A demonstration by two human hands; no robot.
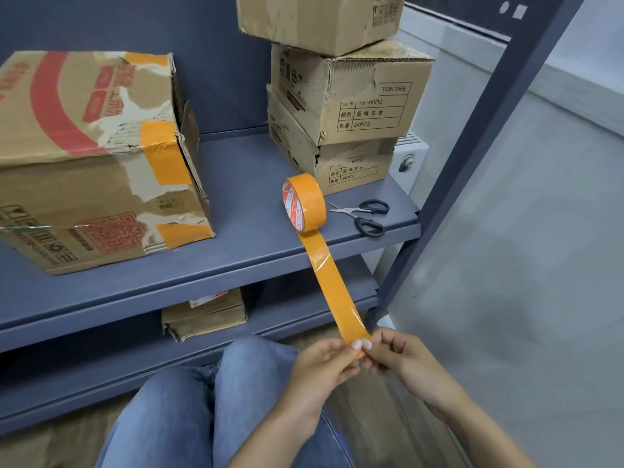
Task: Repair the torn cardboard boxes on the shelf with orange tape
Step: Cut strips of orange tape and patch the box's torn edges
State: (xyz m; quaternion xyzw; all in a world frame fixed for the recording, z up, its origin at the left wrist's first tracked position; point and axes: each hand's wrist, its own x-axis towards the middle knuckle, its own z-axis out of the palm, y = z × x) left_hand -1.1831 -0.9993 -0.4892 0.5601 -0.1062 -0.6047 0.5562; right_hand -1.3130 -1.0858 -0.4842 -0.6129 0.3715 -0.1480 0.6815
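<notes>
- Nearest the camera: the person's knees in blue jeans [216, 400], directly below both hands.
- Grip state: the left hand [324, 363] and the right hand [398, 359] each pinch the free end of the orange tape strip [332, 282] between thumb and fingertips, touching each other at the strip's end.
- Strip axis: it runs up and away from the grip, slightly leftward, over the shelf [256, 211] edge to the tape roll [304, 206].
- The roll stands on edge near the shelf front; neither hand holds it.
- The scissors [366, 216] lie just right of the roll, on the right hand's side; a cut likely falls to that hand.
- The stacked boxes [347, 106] with torn faces stand behind the roll.
- The large box [94, 157], already carrying orange patches, sits well apart to the left.
</notes>
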